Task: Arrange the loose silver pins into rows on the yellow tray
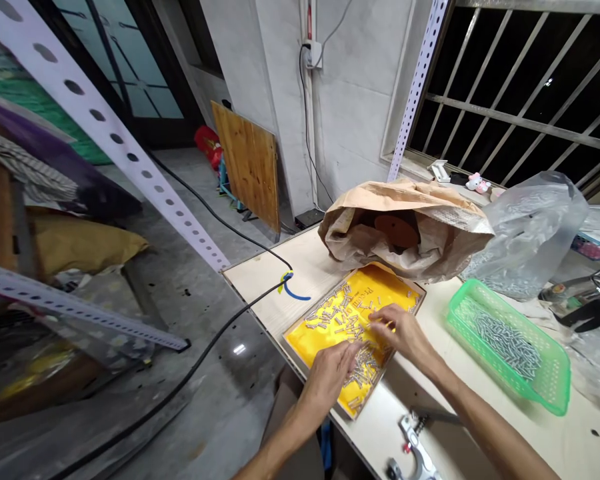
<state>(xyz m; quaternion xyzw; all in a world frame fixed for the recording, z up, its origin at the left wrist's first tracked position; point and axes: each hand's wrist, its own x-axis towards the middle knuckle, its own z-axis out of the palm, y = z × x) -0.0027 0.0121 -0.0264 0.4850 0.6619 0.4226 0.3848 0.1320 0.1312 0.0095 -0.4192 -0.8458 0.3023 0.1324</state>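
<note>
A shallow tray (419, 301) with a yellow printed lining (300, 341) lies on the table, with many small silvery metal pins (336, 312) scattered over it. My left hand (331, 369) is over the near part of the tray, beside a heap of pins (364, 368). Its fingers are pressed together, and their tips are partly hidden. Over the tray's right side, my right hand (399, 328) has its fingers curled towards the thumb above the pins. Whatever lies between the fingertips of either hand is too small to make out.
Behind the tray stands an open brown paper sack (410, 193). A green basket (460, 313) of metal pieces and a clear bag (535, 220) are at right. A metal clamp-like tool (417, 447) lies near the front. A black cable (215, 340) crosses the table's left edge.
</note>
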